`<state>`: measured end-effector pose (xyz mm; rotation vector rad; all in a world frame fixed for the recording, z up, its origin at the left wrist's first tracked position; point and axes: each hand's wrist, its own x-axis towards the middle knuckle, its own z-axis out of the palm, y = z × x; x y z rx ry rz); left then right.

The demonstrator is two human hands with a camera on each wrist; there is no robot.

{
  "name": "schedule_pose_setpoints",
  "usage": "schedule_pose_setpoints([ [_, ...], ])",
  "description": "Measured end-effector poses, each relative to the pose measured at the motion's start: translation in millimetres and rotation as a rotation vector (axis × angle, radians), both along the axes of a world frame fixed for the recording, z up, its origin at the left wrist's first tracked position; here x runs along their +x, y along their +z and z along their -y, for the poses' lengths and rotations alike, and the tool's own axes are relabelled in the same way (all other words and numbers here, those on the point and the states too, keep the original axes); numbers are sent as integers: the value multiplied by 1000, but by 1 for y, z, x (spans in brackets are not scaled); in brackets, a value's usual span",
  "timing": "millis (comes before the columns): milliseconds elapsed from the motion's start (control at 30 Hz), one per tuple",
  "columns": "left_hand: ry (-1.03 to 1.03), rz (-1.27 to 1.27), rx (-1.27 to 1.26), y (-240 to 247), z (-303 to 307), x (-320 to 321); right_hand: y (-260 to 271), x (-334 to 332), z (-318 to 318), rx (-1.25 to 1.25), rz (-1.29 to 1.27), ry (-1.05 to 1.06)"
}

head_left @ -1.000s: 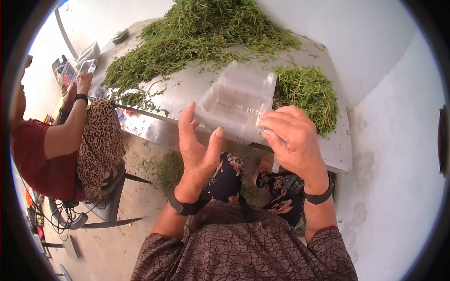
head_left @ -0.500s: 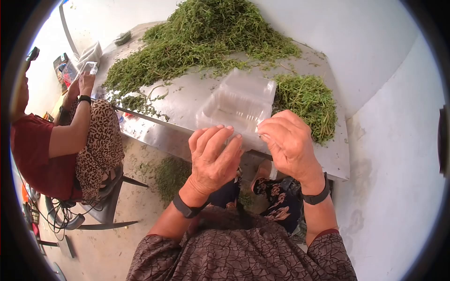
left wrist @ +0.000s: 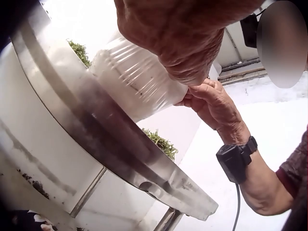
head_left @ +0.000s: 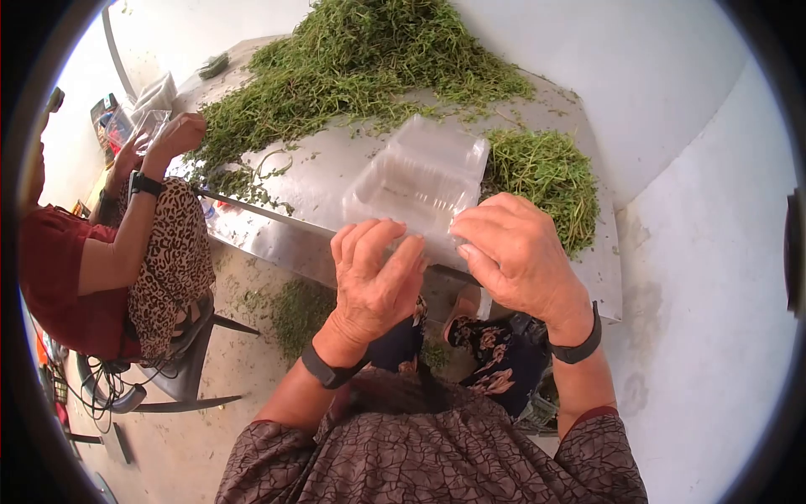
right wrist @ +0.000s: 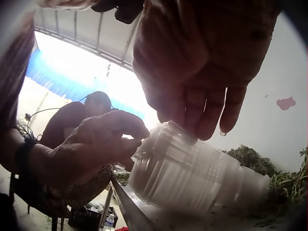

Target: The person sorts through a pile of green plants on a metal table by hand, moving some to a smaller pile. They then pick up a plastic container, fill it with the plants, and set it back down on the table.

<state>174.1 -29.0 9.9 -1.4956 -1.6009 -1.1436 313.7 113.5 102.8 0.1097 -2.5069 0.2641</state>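
Note:
A clear plastic clamshell box [head_left: 410,189] stands with its lid raised over the near part of the metal table. My left hand [head_left: 378,273] curls its fingers at the box's near rim, left of centre. Thumb and fingers of my right hand [head_left: 522,259] pinch the near right corner. The right wrist view has the ribbed side of the box [right wrist: 183,175] between the left hand [right wrist: 103,142] and the right hand [right wrist: 202,62]. From below, the left wrist view shows the box [left wrist: 139,79] above the table's rim, partly covered by the left hand [left wrist: 178,36].
A large heap of green stems [head_left: 369,59] covers the back of the table [head_left: 323,181]; a smaller pile [head_left: 546,185] lies right of the box. On the left sits another person [head_left: 84,269] handling clear plastic. White containers [head_left: 155,94] stand behind that person. A wall [head_left: 697,235] bounds the right side.
My left hand has moved from the box's left side, thumb and fingers spread, to its near rim, fingers curled. The right hand keeps its pinch. The seated person's hand has risen rightward.

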Motion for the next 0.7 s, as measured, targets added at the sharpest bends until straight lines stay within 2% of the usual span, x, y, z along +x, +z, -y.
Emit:
schedule_pose_setpoints([
  [267, -10, 18, 4, 2, -2, 1, 3, -3, -1, 147, 46, 23],
  [433, -5, 26, 6, 4, -3, 1, -1, -8, -5, 184, -41, 59],
  [700, 19, 18, 23, 6, -4, 2, -2, -10, -12, 79, -54, 92],
])
